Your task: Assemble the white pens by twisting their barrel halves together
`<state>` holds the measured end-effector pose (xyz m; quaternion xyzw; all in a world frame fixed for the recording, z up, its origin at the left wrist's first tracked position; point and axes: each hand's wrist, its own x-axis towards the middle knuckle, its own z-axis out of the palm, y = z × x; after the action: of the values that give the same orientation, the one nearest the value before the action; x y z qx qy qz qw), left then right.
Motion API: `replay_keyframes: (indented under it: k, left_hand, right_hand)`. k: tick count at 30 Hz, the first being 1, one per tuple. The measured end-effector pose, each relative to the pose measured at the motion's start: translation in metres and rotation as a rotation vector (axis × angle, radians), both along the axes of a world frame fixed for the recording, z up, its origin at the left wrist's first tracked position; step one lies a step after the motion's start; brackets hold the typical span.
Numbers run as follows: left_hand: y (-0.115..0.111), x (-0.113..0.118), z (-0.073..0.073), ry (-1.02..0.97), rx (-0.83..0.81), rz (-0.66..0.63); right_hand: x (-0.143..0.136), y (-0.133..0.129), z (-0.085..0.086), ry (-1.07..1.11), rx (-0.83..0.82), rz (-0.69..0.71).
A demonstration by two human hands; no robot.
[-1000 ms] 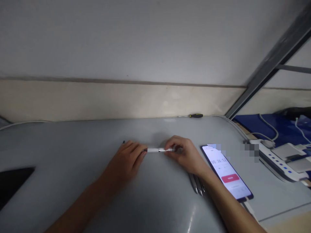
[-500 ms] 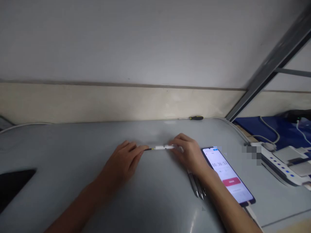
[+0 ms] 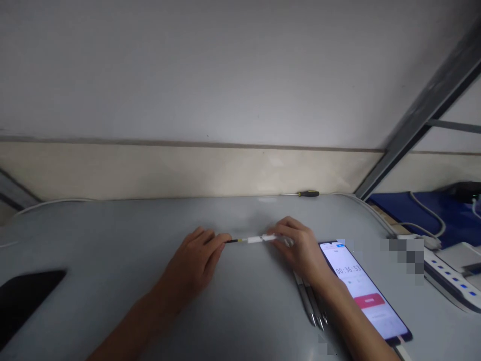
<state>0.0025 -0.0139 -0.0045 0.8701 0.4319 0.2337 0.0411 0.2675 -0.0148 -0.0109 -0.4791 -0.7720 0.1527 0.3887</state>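
Observation:
My left hand is closed in a pinch on a thin black stick with a yellowish band, which looks like a pen refill. The stick's far end meets a white tube, seemingly a pen barrel, with a dark mark near its middle. My right hand pinches the tube's other end, and a clear part shows between its fingers. Both pieces lie in one line, low over the grey table; whether the refill is inside the tube I cannot tell. Several grey pens lie beneath my right wrist.
A phone showing a timer lies right of my right forearm, with a cable at its lower end. Further right is a power strip with plugs. A screwdriver rests by the wall. A black object sits at the left.
The whole view has shifted, so everything sits slightly lower and further right. Both hands keep their grips, and the refill and tube stay in line between them.

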Motion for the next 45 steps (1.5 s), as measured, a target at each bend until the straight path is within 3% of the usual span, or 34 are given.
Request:
replay_keyframes:
  k: [16, 25, 31, 34, 45]
  left_hand:
    - [-0.006, 0.008, -0.004, -0.074, -0.026, -0.055]
    - [-0.007, 0.009, 0.0, -0.093, 0.021, -0.105]
    - [-0.008, 0.009, 0.004, -0.094, 0.059, -0.121]
    - [-0.007, 0.009, 0.005, -0.1, 0.07, -0.112]
    - [-0.007, 0.009, 0.004, -0.085, 0.023, -0.118]
  right_hand:
    - [-0.019, -0.008, -0.002, 0.054, 0.063, 0.101]
    - [-0.018, -0.012, 0.014, 0.192, -0.16, 0.175]
    - [-0.016, -0.013, 0.016, 0.31, -0.392, 0.115]
    - [-0.013, -0.011, 0.015, 0.414, -0.398, 0.164]
    - [-0.015, -0.01, 0.015, 0.353, -0.466, 0.161]
